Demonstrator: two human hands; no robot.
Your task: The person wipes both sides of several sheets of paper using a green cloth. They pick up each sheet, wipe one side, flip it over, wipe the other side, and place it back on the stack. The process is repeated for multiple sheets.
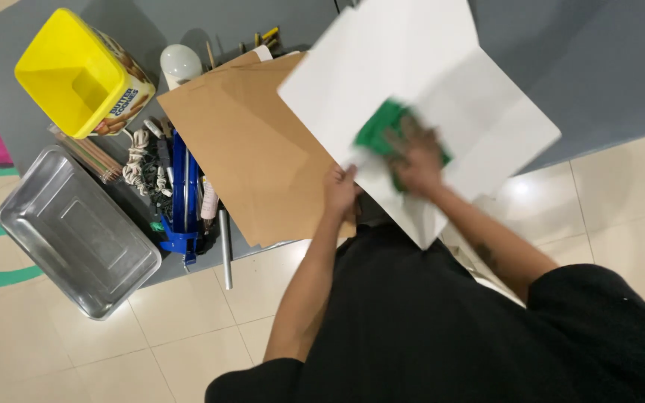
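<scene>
A large white board (404, 67) lies tilted over the grey table edge. My left hand (340, 190) grips its near edge, fingers curled around it. My right hand (416, 157) presses a green cloth (379, 128) flat on the board's surface; the hand and cloth are blurred. Under the white board lie brown cardboard sheets (251, 142).
On the grey table (16, 112) stand a yellow box (76, 71), a white bulb (180, 63), a coiled cord (139, 160), a blue tool (183, 201) and a metal rod (225, 250). A steel tray (76, 231) overhangs the table's corner. Below is a tiled floor (188, 328).
</scene>
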